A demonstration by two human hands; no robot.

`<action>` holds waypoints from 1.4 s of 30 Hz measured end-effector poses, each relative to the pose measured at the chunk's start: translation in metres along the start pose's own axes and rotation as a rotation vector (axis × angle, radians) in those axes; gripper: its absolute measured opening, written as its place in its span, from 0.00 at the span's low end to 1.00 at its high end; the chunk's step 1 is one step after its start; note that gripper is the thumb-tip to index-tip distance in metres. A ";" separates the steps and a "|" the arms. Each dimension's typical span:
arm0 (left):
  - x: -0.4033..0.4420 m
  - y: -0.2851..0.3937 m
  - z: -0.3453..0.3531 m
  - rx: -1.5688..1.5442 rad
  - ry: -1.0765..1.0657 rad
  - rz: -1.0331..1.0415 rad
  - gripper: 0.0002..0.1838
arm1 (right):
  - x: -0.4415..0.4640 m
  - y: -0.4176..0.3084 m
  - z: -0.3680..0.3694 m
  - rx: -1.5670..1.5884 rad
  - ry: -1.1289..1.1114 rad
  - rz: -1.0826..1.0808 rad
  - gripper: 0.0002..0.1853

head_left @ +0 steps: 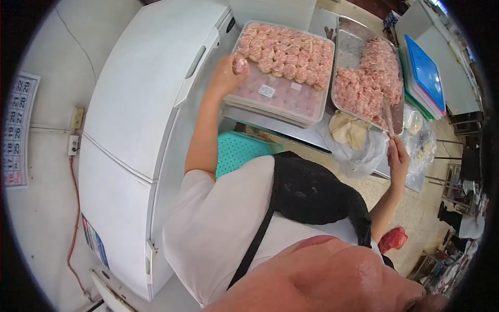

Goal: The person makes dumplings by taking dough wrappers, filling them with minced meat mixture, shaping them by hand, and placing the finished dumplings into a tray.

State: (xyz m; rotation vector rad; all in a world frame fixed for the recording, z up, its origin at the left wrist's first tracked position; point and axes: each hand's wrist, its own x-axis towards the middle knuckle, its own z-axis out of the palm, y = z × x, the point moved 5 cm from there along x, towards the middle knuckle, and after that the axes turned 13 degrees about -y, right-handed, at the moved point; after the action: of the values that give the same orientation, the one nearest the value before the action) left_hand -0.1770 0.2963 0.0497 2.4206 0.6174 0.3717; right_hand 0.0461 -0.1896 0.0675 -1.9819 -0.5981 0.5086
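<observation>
My left hand, at the left edge of a plastic tray, is closed round a meat dumpling. Rows of similar meat dumplings fill the far part of that tray; the near part shows a clear surface with labels and more pieces beneath it. In my right hand is the handle of a flat spatula, its blade at the near right corner of a metal pan. Minced meat covers much of the pan. Round dough wrappers lie in a plastic bag just left of my right hand.
A white refrigerator stands close on the left. Coloured plastic lids or boards lean right of the pan. Below the table edge sits a turquoise perforated basket. More clear plastic lies at the right; a red bag is lower down.
</observation>
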 end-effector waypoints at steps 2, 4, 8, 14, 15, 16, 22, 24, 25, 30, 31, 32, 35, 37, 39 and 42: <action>0.005 0.004 0.003 -0.029 0.034 -0.057 0.24 | -0.004 0.007 0.000 0.067 0.020 0.022 0.17; 0.011 0.016 0.005 -0.001 0.028 -0.138 0.28 | -0.005 0.012 -0.001 0.110 0.029 0.016 0.18; 0.024 0.004 0.031 0.015 -0.057 -0.082 0.39 | -0.004 0.008 -0.004 0.108 0.020 -0.024 0.18; 0.038 0.007 0.039 0.120 -0.035 -0.104 0.42 | -0.004 0.017 -0.014 0.074 -0.057 0.014 0.18; 0.041 0.002 0.042 0.139 -0.003 -0.055 0.41 | -0.001 0.021 -0.015 0.071 -0.074 0.025 0.18; 0.040 0.003 0.042 0.155 0.029 -0.004 0.41 | 0.003 0.025 -0.017 0.066 -0.089 0.036 0.18; 0.036 0.007 0.050 0.245 -0.011 0.029 0.38 | 0.049 0.054 -0.051 -0.018 -0.156 -0.012 0.20; 0.030 0.013 0.061 0.288 -0.054 -0.157 0.36 | 0.065 0.052 -0.062 -0.176 -0.201 -0.090 0.20; 0.030 0.019 0.067 0.384 -0.048 -0.119 0.34 | 0.074 0.053 -0.070 -0.255 -0.231 -0.134 0.20; 0.009 0.131 0.098 0.615 0.226 0.303 0.21 | 0.117 0.055 -0.101 -1.041 -0.338 -0.228 0.19; 0.005 0.166 0.109 0.469 0.204 0.347 0.17 | 0.125 0.052 -0.107 -1.093 -0.351 -0.249 0.19; 0.000 0.199 0.125 0.322 0.183 0.388 0.13 | 0.132 0.051 -0.112 -1.145 -0.365 -0.272 0.20; -0.013 0.260 0.206 0.009 -0.116 0.382 0.09 | 0.142 0.061 -0.115 -1.284 -0.349 -0.412 0.14; -0.023 0.267 0.267 -0.020 -0.307 0.364 0.11 | 0.136 0.076 -0.095 -1.361 -0.415 -0.512 0.09; -0.032 0.270 0.305 0.048 -0.356 0.375 0.12 | 0.129 0.087 -0.084 -1.257 -0.462 -0.531 0.17; -0.041 0.270 0.330 0.087 -0.290 0.377 0.11 | 0.123 0.091 -0.089 -1.135 -0.473 -0.489 0.18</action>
State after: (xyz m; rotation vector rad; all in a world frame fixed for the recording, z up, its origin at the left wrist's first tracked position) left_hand 0.0117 -0.0769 -0.0446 2.6067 0.0494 0.1399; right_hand 0.2131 -0.2146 0.0133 -2.5878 -1.9346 0.3388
